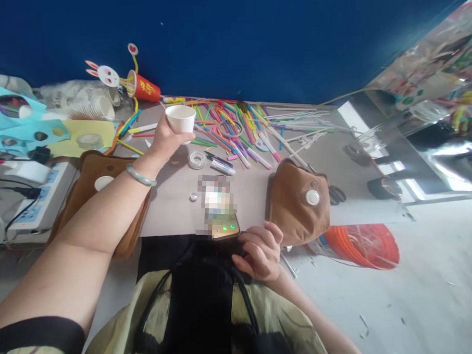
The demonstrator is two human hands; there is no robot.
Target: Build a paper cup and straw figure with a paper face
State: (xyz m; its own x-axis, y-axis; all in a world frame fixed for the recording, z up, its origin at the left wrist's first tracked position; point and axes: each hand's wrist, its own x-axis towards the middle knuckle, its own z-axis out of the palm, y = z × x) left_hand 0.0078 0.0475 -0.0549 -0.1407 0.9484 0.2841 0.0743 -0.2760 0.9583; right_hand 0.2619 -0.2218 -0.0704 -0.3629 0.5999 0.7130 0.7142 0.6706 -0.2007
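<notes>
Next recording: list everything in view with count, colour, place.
table: one, grey, middle
paper cup: one, white, in left hand
phone: one, mostly pixelated, table's front
tape roll: one, whitish, near paper cup
sticks and pens: many, multicoloured, table's back
red cup: one, red, lying at back left
rabbit face: one, white, by red cup
stacked cups: several, white, back left
cut-out sheets: at least two, light blue, far left
power strip: one, white-blue, left
pouches: two, brown, flanking phone
container: one, red, right side
wall: one, blue, back
bracelet: one, pale green, left wrist
left hand: one, around paper cup
right hand: one, beside phone
</notes>
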